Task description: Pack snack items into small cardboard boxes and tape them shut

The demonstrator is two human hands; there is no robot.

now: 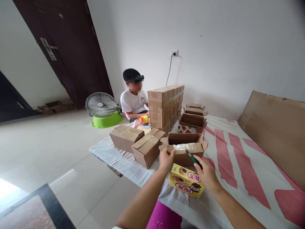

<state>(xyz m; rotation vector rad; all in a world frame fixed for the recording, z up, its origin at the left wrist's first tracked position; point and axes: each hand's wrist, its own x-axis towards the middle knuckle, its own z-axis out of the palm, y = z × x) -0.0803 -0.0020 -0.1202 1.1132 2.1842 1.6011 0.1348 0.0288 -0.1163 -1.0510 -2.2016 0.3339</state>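
So the near open carton (182, 158) is sat on the cloth-covered worktop (228, 203), flaps up; its left front corner is pinched by the fingers of the left hand (166, 161); a green-handled cutter (193, 159) is held in the curled fingers of the right hand (208, 176), tip right by the shiny clear tape (184, 146) on the near flap, though whether it's touching can't be told; a yellow snack box (187, 181) is parked just in front; progress-wise, the opening looks done on this one, tape is left on it, and what's inside can't be made out; two shut, taped cartons (126, 136) are placed to the left, a taped stack (166, 108) behind them; more open cartons (193, 119) are left further back.
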